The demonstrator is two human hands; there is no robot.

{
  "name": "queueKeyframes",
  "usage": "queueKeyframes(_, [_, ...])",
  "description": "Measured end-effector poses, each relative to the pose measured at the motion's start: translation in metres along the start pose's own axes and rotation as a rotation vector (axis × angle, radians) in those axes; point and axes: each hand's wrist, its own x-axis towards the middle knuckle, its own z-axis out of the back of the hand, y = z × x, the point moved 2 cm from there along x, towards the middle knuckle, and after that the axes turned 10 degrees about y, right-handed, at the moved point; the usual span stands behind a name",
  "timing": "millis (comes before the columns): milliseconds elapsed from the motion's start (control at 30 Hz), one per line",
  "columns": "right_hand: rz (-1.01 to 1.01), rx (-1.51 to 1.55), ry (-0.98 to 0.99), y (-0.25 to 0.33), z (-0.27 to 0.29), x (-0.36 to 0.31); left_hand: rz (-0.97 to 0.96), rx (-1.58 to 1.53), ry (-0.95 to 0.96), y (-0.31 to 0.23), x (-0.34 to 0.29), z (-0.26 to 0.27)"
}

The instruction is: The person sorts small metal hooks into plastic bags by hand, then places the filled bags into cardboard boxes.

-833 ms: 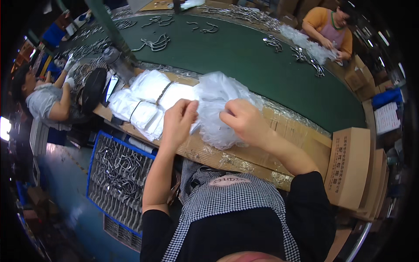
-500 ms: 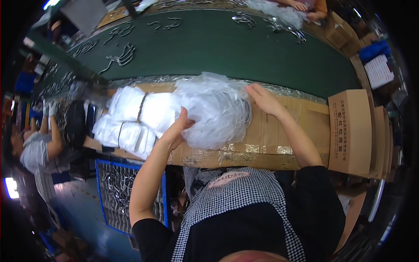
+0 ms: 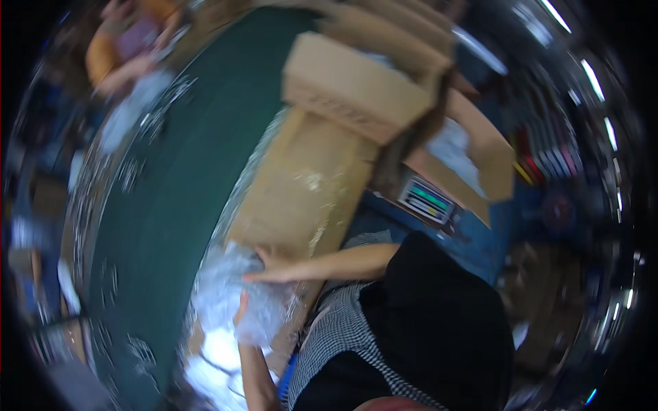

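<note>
A loose, crinkled bundle of clear plastic bags (image 3: 271, 318) lies on a bench covered with brown cardboard (image 3: 274, 205). My right hand (image 3: 275, 266) presses on the bundle's far side, thumb and fingers around its edge. From the near side my left hand (image 3: 242, 322) grips it with the thumb up; its other fingers are hidden by the plastic. Motion blurs both hands. Next to the bundle, at the lower edge, sit packs of white bags (image 3: 218, 383), one with a dark band around it.
A green conveyor belt (image 3: 178, 171) runs along the left, carrying metal hooks (image 3: 141, 351). Beyond it a person (image 3: 127, 48) handles plastic. Cardboard boxes (image 3: 349, 85) stand at the bench's far end. Right of them are an open carton (image 3: 499, 161) holding white plastic and a lit display (image 3: 426, 198).
My view has swung to the right, bringing the open carton and display into sight. My right hand, apart from the bundle before, now touches it. The left hand stays on it.
</note>
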Motion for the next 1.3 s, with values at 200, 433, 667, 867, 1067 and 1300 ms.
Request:
queueKeyframes(200, [-0.008,0.304,-0.225,-0.05,0.028,-0.034,0.117,0.265,0.255,0.0,0.043,-0.085])
queueKeyframes(433, [-0.189,0.3,-0.395,-0.12,0.1,-0.108,0.177,0.452,0.296,0.007,0.13,-0.187])
queueKeyframes(667, [0.167,1.239,-0.727,-0.187,0.146,-0.124,0.256,0.629,0.379,0.023,0.231,-0.267])
queueKeyframes(867, [0.197,1.354,-0.573,-0.198,0.199,-0.151,0.328,0.746,0.421,0.035,0.253,-0.292])
queueKeyframes(1067, [0.684,1.204,-0.538,-0.162,0.268,-0.235,0.338,0.839,0.413,0.017,0.213,-0.294])
queueKeyframes(1300, [0.693,1.115,-0.885,-0.197,0.355,-0.404,0.247,0.93,0.475,0.037,0.321,-0.376])
